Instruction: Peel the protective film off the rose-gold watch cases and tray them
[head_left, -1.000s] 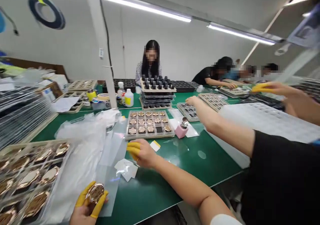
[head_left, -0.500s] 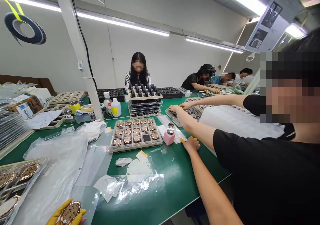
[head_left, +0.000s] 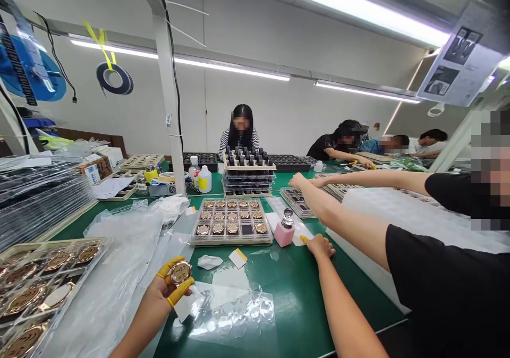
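Observation:
My left hand (head_left: 161,297), with yellow finger covers, holds a round gold watch case (head_left: 181,273) above the table's front left part. Its engraved face is turned up. My right hand (head_left: 321,247) rests on the green table beside a pink bottle (head_left: 284,230) with a metal top; a yellow cover shows on one finger, which touches a white sheet (head_left: 298,239). What is under its fingers is hidden, and whether they are spread or closed is unclear. Between the hands and farther back lies a clear tray (head_left: 231,243) of gold cases, one compartment showing black.
A second tray (head_left: 90,265) of gold cases stands at the left, beside plastic film (head_left: 107,273). Stacked trays (head_left: 249,180) and white bottles (head_left: 204,180) are behind. A co-worker's arms reach in from the right, over white foam wrap (head_left: 370,214).
The view has swung left and up, so things appear farther right. My left hand has risen from the bottom edge with the watch case. My right hand remains by the pink bottle.

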A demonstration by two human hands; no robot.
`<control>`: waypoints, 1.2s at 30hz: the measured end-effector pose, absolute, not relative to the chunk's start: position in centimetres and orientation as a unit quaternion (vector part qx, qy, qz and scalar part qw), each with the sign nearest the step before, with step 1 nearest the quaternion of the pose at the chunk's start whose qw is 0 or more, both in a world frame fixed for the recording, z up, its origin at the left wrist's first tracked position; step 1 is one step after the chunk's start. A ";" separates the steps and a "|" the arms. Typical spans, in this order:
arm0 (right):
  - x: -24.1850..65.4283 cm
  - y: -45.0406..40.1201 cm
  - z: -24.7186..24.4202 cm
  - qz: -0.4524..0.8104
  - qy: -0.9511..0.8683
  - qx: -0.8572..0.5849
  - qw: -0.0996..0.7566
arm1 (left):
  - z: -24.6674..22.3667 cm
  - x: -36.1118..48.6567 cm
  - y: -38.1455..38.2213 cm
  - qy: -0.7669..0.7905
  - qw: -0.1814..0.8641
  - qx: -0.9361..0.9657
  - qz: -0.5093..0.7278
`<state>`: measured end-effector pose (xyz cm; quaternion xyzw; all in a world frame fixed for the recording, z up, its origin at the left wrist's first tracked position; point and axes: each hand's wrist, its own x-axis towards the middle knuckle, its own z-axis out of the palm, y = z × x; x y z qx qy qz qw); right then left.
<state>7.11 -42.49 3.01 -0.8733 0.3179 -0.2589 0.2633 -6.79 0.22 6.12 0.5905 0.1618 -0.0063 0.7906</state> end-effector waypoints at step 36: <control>-7.4 -17.1 4.6 -0.367 -0.459 -0.807 0.056 | 5.2 -3.5 -0.6 0.003 0.804 0.576 0.147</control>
